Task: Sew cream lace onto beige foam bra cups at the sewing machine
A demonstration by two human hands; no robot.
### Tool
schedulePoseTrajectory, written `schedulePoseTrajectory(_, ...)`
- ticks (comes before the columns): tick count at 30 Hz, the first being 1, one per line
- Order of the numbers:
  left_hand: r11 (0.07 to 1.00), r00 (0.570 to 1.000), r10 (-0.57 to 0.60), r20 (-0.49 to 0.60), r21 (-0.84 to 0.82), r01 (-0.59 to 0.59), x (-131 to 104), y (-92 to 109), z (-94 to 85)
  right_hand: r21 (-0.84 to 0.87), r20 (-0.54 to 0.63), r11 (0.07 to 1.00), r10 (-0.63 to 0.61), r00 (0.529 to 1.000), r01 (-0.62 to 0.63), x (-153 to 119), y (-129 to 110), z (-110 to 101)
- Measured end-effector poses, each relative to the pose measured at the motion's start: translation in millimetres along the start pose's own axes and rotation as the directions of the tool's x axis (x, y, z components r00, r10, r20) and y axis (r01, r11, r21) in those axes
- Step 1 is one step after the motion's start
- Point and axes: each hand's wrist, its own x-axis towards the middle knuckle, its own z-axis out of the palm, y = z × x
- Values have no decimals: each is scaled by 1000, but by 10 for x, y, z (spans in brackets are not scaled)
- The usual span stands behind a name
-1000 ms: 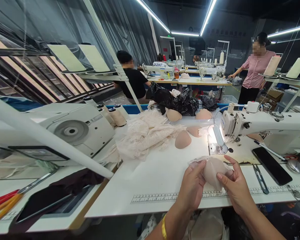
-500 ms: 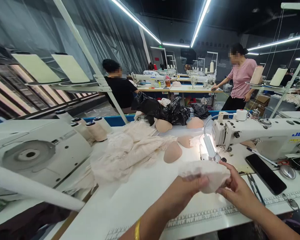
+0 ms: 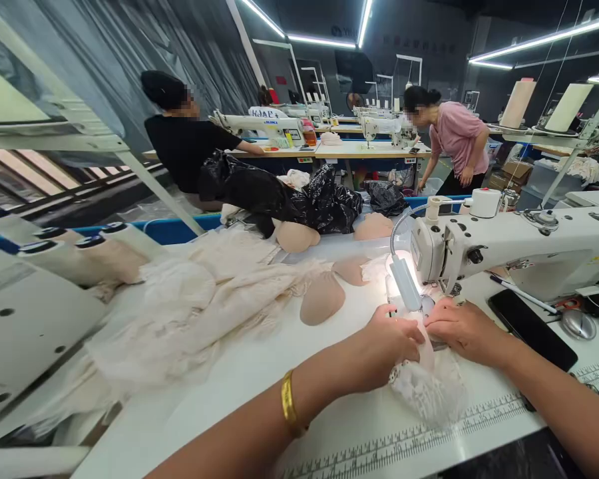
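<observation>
A pale lace-trimmed bra cup (image 3: 432, 389) lies at the sewing machine (image 3: 519, 243), its lace end hanging toward me over the table. My left hand (image 3: 387, 346) grips the left side of it, fingers bent around the fabric. From the right, my right hand (image 3: 472, 329) pinches the cup close to the needle area. A small lamp (image 3: 406, 283) lights this spot and partly hides the presser foot. Beyond my left hand, a beige foam cup (image 3: 323, 299) and another foam cup (image 3: 350, 271) rest on the table.
Cream lace fabric (image 3: 180, 313) is heaped on the left, beside thread cones (image 3: 112, 256). Black plastic bags (image 3: 279, 199) sit at the back. A phone (image 3: 532, 329) and a pen (image 3: 524, 294) lie right. A printed ruler (image 3: 409, 436) runs along the front. Two co-workers stand or sit beyond.
Both hands have moved forward with the bra cup, from above the table's front to the machine's needle area. The view has shifted right, and the co-worker in pink now bends lower.
</observation>
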Motion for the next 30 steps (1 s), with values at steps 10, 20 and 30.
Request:
schedulePoseTrajectory(10,995,992,-94,-86,22,96,28,-4,133,25,43,995,95,994,-97,-6,40,1)
schedulePoseTrajectory(20,992,992,-105,-65,57,108,57,29,111,-2,22,990,139,990,-139,-34,69,48)
schedulePoseTrajectory(30,994,993,-100,-57,27,102,62,7,48,-6,10,988,156,988,-156,-48,77,76)
